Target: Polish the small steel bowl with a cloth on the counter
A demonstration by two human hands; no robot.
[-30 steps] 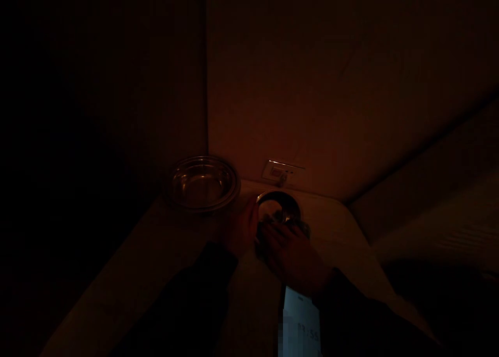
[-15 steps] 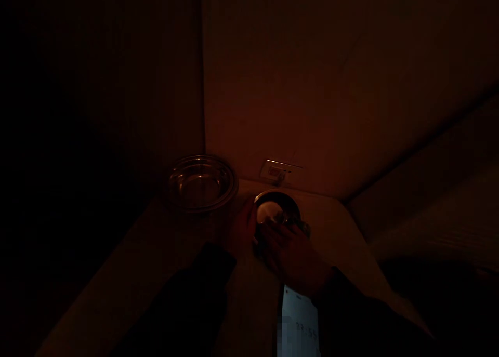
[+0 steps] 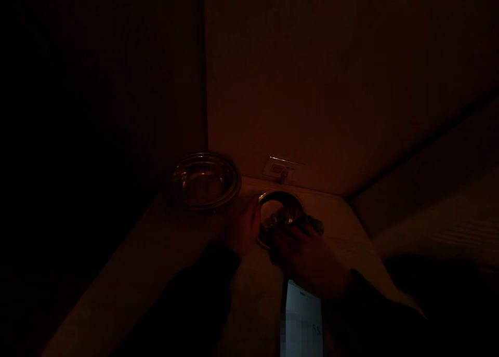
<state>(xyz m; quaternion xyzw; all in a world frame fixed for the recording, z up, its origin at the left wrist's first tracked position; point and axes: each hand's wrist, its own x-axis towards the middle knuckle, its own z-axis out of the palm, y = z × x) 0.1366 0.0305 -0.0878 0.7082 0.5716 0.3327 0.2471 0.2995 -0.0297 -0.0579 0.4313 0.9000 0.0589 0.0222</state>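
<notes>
Dim light hides much of the detail. A round shiny metal bowl point(image 3: 273, 210) rests on the table between my hands. My left hand point(image 3: 244, 228) is closed on the bowl's left rim. My right hand point(image 3: 306, 250) presses a dark, crumpled cloth point(image 3: 316, 225) against the near right part of the bowl, with its fingers reaching over the rim. Most of the cloth is hidden under those fingers.
A wider metal dish point(image 3: 202, 186), perhaps several stacked, stands at the back left of the pale table point(image 3: 253, 300). A wall socket point(image 3: 281, 167) with a plug sits behind the bowl. Near my right wrist lies a lit phone point(image 3: 304, 305).
My right hand and the cloth have slid rightward and slightly towards me, showing more of the bowl's inside. The left hand stays at the rim. The view has shifted a little.
</notes>
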